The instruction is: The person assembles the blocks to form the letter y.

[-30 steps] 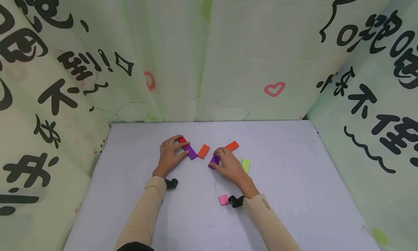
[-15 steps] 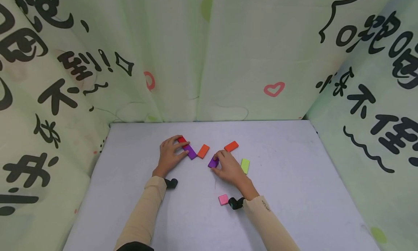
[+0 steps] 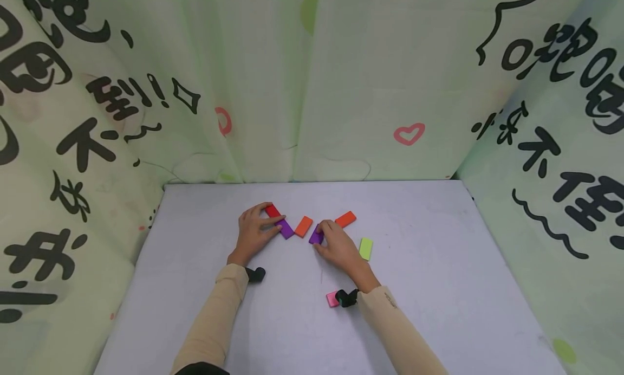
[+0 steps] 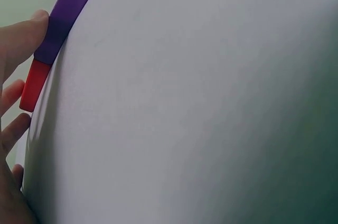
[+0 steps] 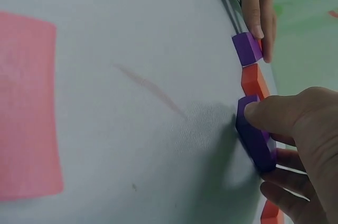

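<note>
My left hand [image 3: 251,234] pinches a purple block [image 3: 285,229] between thumb and index finger, its other fingertips at a red block [image 3: 272,210]. These two blocks lie end to end in a slanting line; the left wrist view shows the thumb on the purple block's side. An orange block [image 3: 303,226] slants the other way, its lower corner at the purple one. My right hand [image 3: 342,251] pinches a second purple block [image 5: 253,129] by thumb and fingers, just right of the orange block and tilted like it.
A second orange block [image 3: 346,219] lies beyond the right hand, and a lime green block [image 3: 365,249] to its right. A pink block [image 3: 332,299] sits nearer, partly behind the right wrist camera [image 3: 347,298]. Printed cloth [image 3: 351,93] surrounds the white table [image 3: 429,288].
My right hand has slid the second purple block left and slightly away, closer to the orange block. My left hand and its blocks stay in place.
</note>
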The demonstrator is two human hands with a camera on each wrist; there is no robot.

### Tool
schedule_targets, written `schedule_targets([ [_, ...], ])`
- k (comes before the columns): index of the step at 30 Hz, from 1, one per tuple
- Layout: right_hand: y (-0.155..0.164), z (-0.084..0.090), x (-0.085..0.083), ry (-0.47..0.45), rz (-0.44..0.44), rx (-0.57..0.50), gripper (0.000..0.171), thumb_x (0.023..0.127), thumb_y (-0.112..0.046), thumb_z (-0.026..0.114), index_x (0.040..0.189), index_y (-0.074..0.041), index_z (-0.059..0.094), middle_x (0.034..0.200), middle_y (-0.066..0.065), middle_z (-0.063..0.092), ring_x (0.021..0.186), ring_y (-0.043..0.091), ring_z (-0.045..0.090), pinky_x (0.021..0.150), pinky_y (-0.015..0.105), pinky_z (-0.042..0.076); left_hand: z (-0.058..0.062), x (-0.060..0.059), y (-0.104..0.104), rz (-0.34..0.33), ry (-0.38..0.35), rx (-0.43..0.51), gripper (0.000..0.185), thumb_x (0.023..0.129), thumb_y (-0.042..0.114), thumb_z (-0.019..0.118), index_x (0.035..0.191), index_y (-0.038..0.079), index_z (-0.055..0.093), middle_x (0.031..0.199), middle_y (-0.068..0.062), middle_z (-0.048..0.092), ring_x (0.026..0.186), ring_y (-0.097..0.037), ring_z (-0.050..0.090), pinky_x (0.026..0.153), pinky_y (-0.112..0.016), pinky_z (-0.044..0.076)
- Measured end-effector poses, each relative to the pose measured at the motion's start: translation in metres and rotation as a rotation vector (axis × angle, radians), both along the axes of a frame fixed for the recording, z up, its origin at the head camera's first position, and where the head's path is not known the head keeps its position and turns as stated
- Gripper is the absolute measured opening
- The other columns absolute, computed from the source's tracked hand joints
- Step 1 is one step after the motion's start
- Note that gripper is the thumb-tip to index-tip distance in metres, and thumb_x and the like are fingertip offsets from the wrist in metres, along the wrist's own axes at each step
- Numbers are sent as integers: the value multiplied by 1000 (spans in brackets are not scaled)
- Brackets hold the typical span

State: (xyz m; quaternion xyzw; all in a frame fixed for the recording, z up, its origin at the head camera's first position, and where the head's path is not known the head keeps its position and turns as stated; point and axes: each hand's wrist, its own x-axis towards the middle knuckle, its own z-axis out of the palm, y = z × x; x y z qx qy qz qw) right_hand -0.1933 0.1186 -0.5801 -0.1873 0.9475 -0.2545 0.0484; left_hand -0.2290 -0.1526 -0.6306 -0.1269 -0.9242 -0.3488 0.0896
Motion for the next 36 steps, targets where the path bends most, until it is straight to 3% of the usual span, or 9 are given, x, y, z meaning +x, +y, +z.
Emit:
schedule_targets([
  [8, -7, 2, -9, 8, -29, 19, 34, 95, -14, 76, 124, -3, 60, 132, 17, 62, 114, 28, 59, 102, 42, 57, 0, -1, 0, -3, 2, 19, 29, 94, 42, 77, 121, 32, 79, 154, -9, 54, 147, -37, 42, 120, -67, 21],
  [14, -12, 3, -14, 36, -51, -2, 31, 96, -10, 74, 122, -1, 60, 131, 20, 61, 113, 32, 61, 102, 44, 56, 1, -1, 0, 5, -9, 29, 29, 94, 41, 77, 121, 32, 79, 154, -9, 53, 148, -36, 42, 121, -66, 20],
  [20, -16, 3, -16, 25, -107, -11, 31, 97, -10, 72, 124, 0, 60, 138, 21, 59, 126, 36, 60, 110, 47, 52, 3, 0, 2, 7, -19, 36, 30, 94, 39, 77, 123, 31, 79, 155, -10, 53, 148, -36, 41, 121, -67, 20],
  [36, -20, -2, -22, 42, -246, -85, 29, 99, -8, 70, 125, 0, 61, 142, 23, 57, 127, 37, 60, 107, 44, 55, 0, 0, 3, 20, -17, 9, 29, 94, 39, 77, 122, 32, 79, 154, -10, 53, 148, -36, 42, 121, -67, 21],
])
